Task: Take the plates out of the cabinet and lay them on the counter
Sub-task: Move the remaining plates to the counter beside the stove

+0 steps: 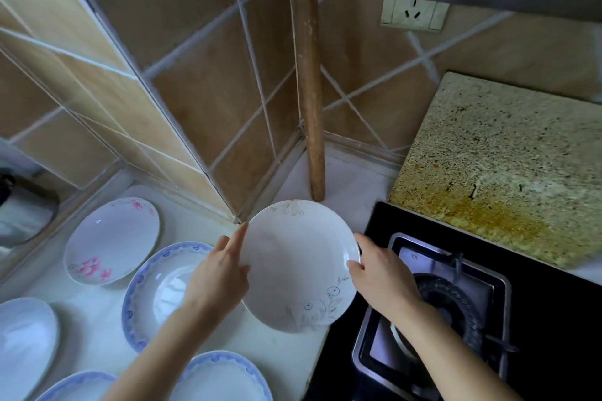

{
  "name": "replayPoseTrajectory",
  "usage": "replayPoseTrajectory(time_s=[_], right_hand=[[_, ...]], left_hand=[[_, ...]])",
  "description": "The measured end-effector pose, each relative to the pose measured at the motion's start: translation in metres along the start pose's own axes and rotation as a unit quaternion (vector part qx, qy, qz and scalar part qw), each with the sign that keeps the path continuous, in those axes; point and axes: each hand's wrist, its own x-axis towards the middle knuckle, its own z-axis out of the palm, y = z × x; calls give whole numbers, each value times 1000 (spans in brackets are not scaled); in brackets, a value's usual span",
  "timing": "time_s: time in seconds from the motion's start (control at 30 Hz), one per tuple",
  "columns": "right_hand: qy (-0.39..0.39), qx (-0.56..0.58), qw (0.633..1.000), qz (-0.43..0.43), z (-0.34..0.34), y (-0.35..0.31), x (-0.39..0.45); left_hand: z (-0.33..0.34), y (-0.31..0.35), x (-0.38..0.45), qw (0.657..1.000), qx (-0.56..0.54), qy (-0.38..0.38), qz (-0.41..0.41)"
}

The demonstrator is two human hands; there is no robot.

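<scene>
Both my hands hold a white plate with a grey scroll pattern point(298, 262) over the counter's corner, near the stove edge. My left hand point(221, 273) grips its left rim, forefinger stretched along the edge. My right hand point(379, 273) pinches the right rim. Whether the plate touches the white counter point(97, 312) I cannot tell. Several other plates lie on the counter to the left: one with pink flowers point(114, 239), a blue-rimmed deep plate point(163, 290) partly under my left arm, and more at the bottom edge. The cabinet is out of view.
A wooden rolling pin point(308, 75) leans upright in the tiled corner just behind the held plate. To the right lie a black gas stove with burner point(452, 306) and a speckled stone slab point(508, 166). A wall socket point(413, 6) is above; a kettle-like object point(22, 205) at far left.
</scene>
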Motion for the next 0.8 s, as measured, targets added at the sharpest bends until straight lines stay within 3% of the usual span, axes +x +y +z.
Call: replayPoseTrajectory(time_s=[0.27, 0.5, 0.8], right_hand=[[91, 49, 994, -33, -35, 20, -60], [169, 128, 977, 32, -57, 60, -129], [287, 160, 931, 156, -66, 109, -252]], left_hand=[[-17, 33, -49, 997, -23, 50, 46], [-12, 81, -71, 987, -52, 25, 147], [21, 157, -103, 942, -60, -27, 330]])
